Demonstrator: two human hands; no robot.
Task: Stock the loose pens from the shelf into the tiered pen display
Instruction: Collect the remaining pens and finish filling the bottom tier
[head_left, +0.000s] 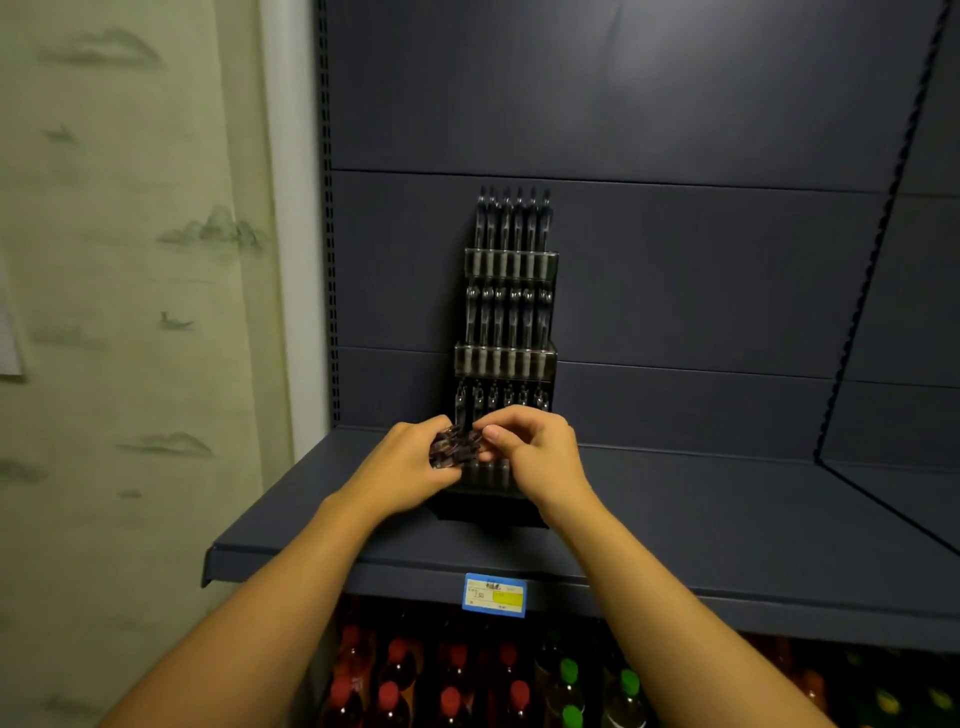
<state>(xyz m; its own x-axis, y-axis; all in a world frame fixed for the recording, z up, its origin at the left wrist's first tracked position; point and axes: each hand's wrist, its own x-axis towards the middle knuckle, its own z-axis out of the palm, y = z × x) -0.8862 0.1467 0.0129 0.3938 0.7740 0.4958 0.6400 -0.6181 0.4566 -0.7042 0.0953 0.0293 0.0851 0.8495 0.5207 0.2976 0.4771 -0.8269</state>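
A clear tiered pen display stands on the dark grey shelf against the back panel. Its top and middle tiers hold rows of dark pens with pale grips, and more pens stand in the bottom tier. My left hand grips a bundle of loose dark pens right in front of the bottom tier. My right hand meets it from the right, thumb and fingers pinching at the bundle's end. Both hands hide most of the bottom tier's front.
A blue and yellow price tag hangs on the shelf's front edge. Bottles with red and green caps fill the level below. A papered wall stands to the left, and a slanted wire divider crosses at the right.
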